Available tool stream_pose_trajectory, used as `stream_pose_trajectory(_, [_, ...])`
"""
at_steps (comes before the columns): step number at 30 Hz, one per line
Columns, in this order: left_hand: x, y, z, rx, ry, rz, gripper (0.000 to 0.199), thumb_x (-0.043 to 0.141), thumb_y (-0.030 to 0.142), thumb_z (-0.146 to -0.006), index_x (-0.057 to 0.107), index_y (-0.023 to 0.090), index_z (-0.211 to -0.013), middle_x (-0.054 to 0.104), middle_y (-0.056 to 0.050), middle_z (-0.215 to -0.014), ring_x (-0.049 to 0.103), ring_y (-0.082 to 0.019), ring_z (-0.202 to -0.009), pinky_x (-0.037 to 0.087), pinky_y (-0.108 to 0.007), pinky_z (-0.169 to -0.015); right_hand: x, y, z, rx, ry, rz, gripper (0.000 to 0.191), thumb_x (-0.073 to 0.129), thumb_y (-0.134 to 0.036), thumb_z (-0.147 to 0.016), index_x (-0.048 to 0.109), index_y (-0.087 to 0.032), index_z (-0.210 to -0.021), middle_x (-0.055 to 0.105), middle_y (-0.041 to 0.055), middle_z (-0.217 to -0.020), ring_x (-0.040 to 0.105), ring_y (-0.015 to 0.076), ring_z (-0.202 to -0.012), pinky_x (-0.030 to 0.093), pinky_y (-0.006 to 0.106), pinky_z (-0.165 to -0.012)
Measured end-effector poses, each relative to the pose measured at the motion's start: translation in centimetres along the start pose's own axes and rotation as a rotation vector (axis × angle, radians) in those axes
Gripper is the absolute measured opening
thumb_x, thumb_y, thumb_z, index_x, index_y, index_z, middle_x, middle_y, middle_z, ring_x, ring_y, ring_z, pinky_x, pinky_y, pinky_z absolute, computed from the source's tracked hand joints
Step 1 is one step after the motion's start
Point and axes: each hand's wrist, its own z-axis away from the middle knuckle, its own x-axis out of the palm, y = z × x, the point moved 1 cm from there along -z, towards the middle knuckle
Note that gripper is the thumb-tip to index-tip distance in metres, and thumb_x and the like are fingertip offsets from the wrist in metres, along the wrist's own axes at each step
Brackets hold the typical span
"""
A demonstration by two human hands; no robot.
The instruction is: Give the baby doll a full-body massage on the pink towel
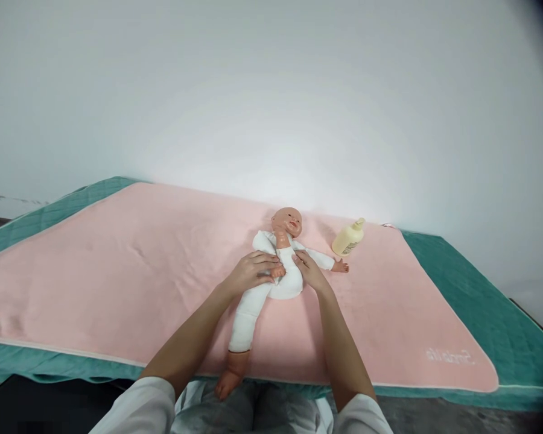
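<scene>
A baby doll [292, 274] lies face up on a pink mat [117, 259], right of the mat's middle, in white clothing. Its long axis runs away from the person, slanting slightly: the head [284, 219] points toward the pale wall [271, 102], with the face turned to the right, and one leg reaches nearward and left, its bare foot [230, 378] projecting past the mat's near edge. One doll arm extends rightward; the doll's other hand [278, 272] lies at the torso, beside the person's left hand [252, 271]. That left hand is partly extended, fingers together over the doll's side; whether it grips cannot be determined. The right hand [311, 272] is open, fingers lightly bent against the torso's opposite side. A pale yellow pump bottle [346, 241] stands on the mat near the doll's outstretched arm. Green quilted fabric [470, 277] shows beyond the mat's edges.
</scene>
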Motion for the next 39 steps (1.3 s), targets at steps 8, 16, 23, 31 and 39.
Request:
stream_pose_trajectory(8, [-0.8,-0.8,0.5,-0.132,0.194,0.092,0.039,0.072,0.039,-0.077,0.067,0.027,-0.114,0.070,-0.007,-0.113,0.063,-0.022,-0.107,0.050,-0.040,-0.093,-1.4,-2.3,2.1,-0.015,-0.075,-0.240,0.044,0.053,-0.050,-0.089,0.055,-0.022,-0.123,0.062,0.0089,-0.123,0.058,0.0228,-0.113,0.048,0.039,-0.097])
stream_pose_trajectory(16, [-1.0,-1.2,1.0,-0.316,0.422,0.184,0.039,0.076,0.035,-0.072,0.069,0.027,-0.110,0.070,-0.007,-0.108,0.063,-0.022,-0.102,0.051,-0.039,-0.090,-2.5,-2.1,7.0,-0.110,-0.139,-0.155,0.048,0.067,-0.043,-0.082,0.052,-0.027,-0.126,0.056,0.0090,-0.129,0.054,0.0247,-0.120,0.047,0.040,-0.099])
stream_pose_trajectory(23, [-2.2,-0.9,0.6,-0.630,0.729,0.392,0.038,0.070,0.038,-0.078,0.067,0.024,-0.113,0.066,-0.007,-0.117,0.061,-0.021,-0.107,0.050,-0.033,-0.090,-0.8,-2.4,11.6,-0.252,-0.164,-0.054,0.024,0.060,-0.028,-0.088,0.063,-0.029,-0.112,0.056,0.0080,-0.117,0.055,0.0224,-0.115,0.049,0.040,-0.097])
stream_pose_trajectory(31, [-3.5,-3.9,1.7,-0.835,1.100,0.504,0.035,0.061,0.047,-0.084,0.066,0.022,-0.109,0.064,-0.008,-0.116,0.063,-0.019,-0.105,0.053,-0.025,-0.078,0.9,-1.4,14.3,-0.300,-0.252,0.163,0.036,0.044,-0.007,-0.090,0.066,-0.028,-0.108,0.054,0.0075,-0.123,0.051,0.0190,-0.120,0.047,0.038,-0.102])
stream_pose_trajectory(39, [-3.4,-7.6,3.9,-1.401,1.396,0.952,0.010,0.060,0.025,-0.087,0.063,0.015,-0.085,0.064,-0.007,-0.081,0.066,-0.015,-0.077,0.058,-0.025,-0.070,1.5,-2.0,14.7,-0.285,-0.282,0.244,0.046,0.045,0.005,-0.076,0.062,-0.025,-0.106,0.054,0.0066,-0.124,0.048,0.0199,-0.122,0.044,0.042,-0.104])
